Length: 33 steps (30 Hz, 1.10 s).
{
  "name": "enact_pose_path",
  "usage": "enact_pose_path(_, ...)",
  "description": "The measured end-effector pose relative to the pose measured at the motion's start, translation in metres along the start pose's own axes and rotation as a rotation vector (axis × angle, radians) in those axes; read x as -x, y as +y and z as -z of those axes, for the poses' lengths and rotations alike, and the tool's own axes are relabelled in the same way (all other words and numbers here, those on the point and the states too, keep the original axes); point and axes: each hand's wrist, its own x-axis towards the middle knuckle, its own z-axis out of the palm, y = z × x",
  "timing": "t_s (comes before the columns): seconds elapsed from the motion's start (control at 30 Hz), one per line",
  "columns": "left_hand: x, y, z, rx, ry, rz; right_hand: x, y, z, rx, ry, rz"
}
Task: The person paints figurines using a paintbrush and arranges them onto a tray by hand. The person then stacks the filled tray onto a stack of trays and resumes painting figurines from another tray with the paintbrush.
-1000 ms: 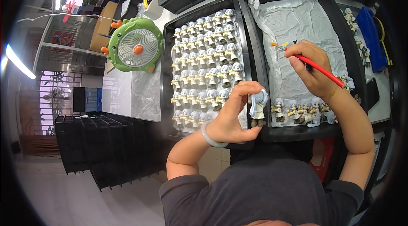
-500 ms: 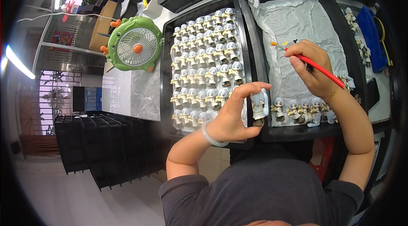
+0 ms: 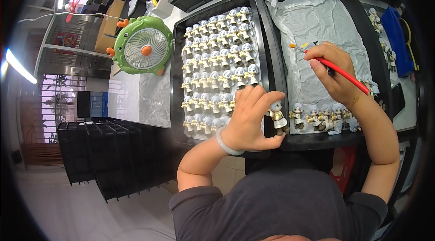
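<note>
Between the thumb and fingertips of my left hand [image 3: 247,121] a small figurine [image 3: 278,116] with pale blue hair and a white outfit is held upright, its front showing. My right hand [image 3: 334,66] grips a paintbrush [image 3: 344,77] with a red handle; its orange-yellow tip points left, over the paper-lined tray [image 3: 265,19]. Just beyond the right fingers are a small yellow piece and a dark piece, too small to make out. Several similar figurines [image 3: 324,116] lie along that tray's near edge, to the right of the held one.
Left of the paper-lined tray, a black tray [image 3: 178,50] holds rows of like figurines [image 3: 213,77]. A green fan [image 3: 146,50] stands farther left. At the right are a blue bin [image 3: 398,41] and more figurines [image 3: 385,55]. Black crates [image 3: 113,155] are stacked at lower left.
The figurine in my left hand has turned from its back to its front, and the left fingers have shifted around it. The paintbrush in my right hand has barely moved.
</note>
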Motion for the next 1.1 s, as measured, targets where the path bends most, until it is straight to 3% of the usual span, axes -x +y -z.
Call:
enact_pose_path(0.47, 0.000, -0.002, -0.001, -0.001, -0.026, -0.002, 0.001, 0.001, -0.002, -0.011, -0.007, 0.000)
enact_pose_path(0.8, 0.028, -0.034, 0.046, 0.170, 0.055, 0.185, 0.004, 0.009, 0.000, -0.109, -0.020, -0.128)
enact_pose_path(0.9, 0.055, -0.050, 0.058, 0.054, -0.256, 0.332, 0.005, 0.007, -0.001, -0.080, -0.020, -0.081)
enact_pose_path(1.1, 0.092, -0.057, 0.032, 0.028, -0.507, 0.347, 0.004, 0.002, -0.004, -0.037, -0.007, -0.002)
